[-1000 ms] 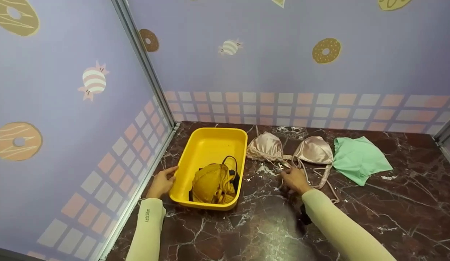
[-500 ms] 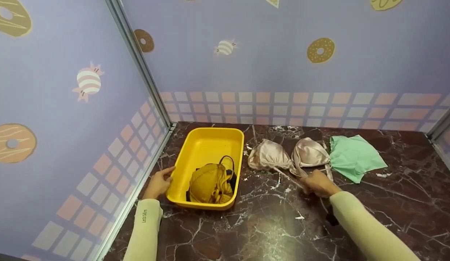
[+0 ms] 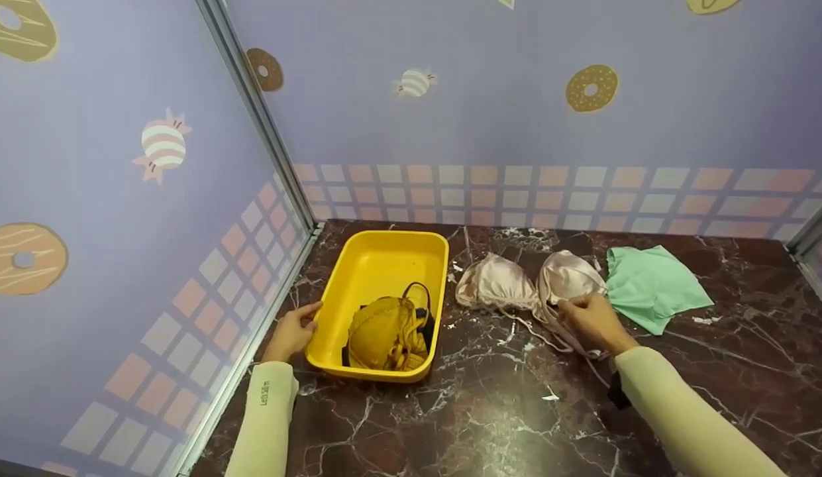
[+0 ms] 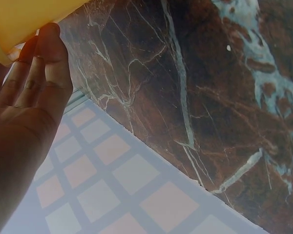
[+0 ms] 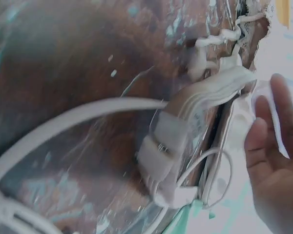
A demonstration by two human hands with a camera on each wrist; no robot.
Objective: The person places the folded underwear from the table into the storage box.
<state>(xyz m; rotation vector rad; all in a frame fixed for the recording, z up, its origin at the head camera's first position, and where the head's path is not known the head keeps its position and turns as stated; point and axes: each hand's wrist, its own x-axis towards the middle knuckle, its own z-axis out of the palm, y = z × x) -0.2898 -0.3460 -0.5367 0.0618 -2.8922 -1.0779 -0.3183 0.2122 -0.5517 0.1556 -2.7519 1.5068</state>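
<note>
A yellow tray (image 3: 384, 258) stands left of centre. It holds a mustard-yellow bra (image 3: 379, 334) with dark straps. My left hand (image 3: 291, 334) touches the tray's left wall; the left wrist view shows its fingers (image 4: 56, 51) against the plastic. A pale pink satin bra (image 3: 500, 281) lies on the table, its two cups upward and its thin straps trailing in front. My right hand (image 3: 595, 323) is at the front of the right cup. In the right wrist view, the right hand's fingers (image 5: 278, 100) lie apart beside that cup, near the folded hook band (image 5: 215, 87).
A mint-green cloth (image 3: 657, 288) lies just right of the pink bra. The dark marbled table (image 3: 490, 424) meets a patterned back wall (image 3: 450, 119) and a left wall (image 3: 106, 245). White flecks mark the tabletop.
My right hand has moved right, drawing the pink bra's strap along, then up to the right cup. The pink cups now sit closer together. My left hand stays at the tray.
</note>
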